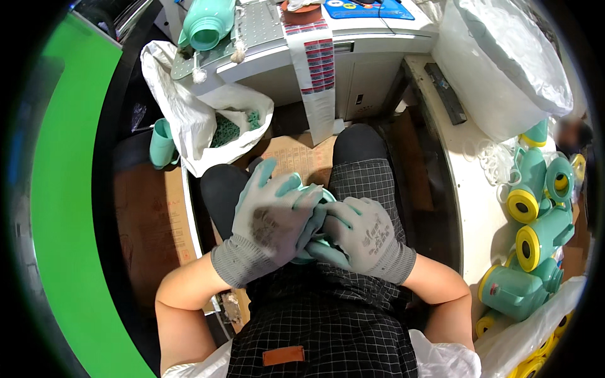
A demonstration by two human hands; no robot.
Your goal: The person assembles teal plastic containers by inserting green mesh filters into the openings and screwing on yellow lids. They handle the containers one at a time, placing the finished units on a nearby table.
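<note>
Both my hands wear grey knit gloves with teal palms and meet over my lap. Between them is a teal plastic jug, mostly covered, with just part of its rim and lower side showing. My left hand is closed around its left side, thumb side toward the middle. From the right, my right hand grips the edge with bent fingers. Whatever the fingertips pinch at the opening is hidden.
A white sack of green shavings stands ahead left, with a teal jug beside it. Another jug lies on the bench. A label strip hangs down. On the right-hand ledge are jugs with yellow ends and a large plastic bag.
</note>
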